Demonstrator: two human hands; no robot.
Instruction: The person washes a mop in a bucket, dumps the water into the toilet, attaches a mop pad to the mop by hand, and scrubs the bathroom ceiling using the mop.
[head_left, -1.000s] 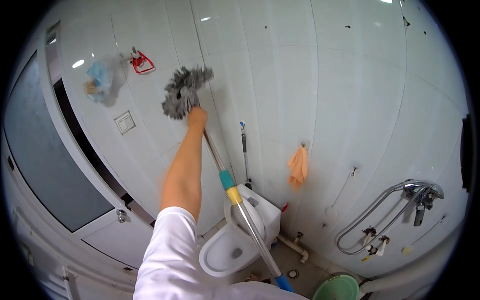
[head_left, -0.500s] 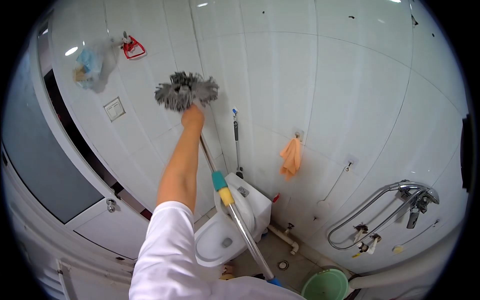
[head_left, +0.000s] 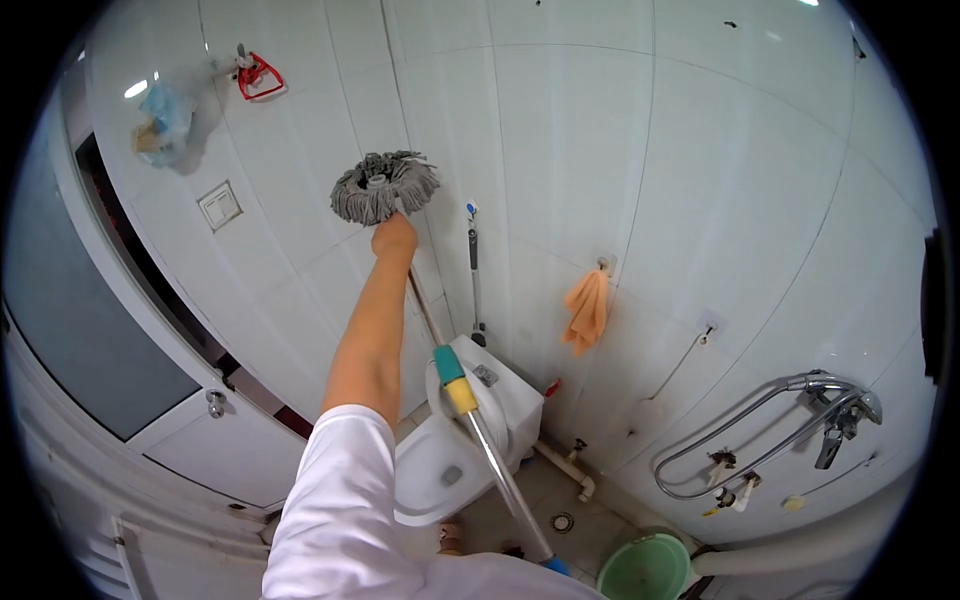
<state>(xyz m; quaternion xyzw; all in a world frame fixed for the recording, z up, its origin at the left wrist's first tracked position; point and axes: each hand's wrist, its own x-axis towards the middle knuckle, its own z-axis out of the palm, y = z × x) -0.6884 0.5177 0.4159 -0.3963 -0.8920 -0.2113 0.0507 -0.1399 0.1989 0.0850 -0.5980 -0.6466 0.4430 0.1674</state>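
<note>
My left hand (head_left: 395, 238) is raised with its fingers wrapped round the mop just below its head. The mop (head_left: 508, 480) is held head up, its grey string head (head_left: 385, 188) fanned out in front of the wall corner. From my hand its metal pole slants down to the right, past a green and yellow collar (head_left: 455, 378), to a blue part near my body. The pole passes in front of the white toilet (head_left: 430, 475). My right hand is out of view.
A long-handled brush (head_left: 474, 275) and an orange cloth (head_left: 586, 308) hang on the wall. To the right is a shower mixer with hose (head_left: 838, 405), above a green basin (head_left: 648, 568). A door (head_left: 215, 450) stands left, near a light switch (head_left: 219, 206) and hanging plastic bag (head_left: 166, 125).
The mop head and my left hand have shifted slightly right in view. The strings, blurred and ragged before, now hang more evenly in a ring. The camera view has shifted a little.
</note>
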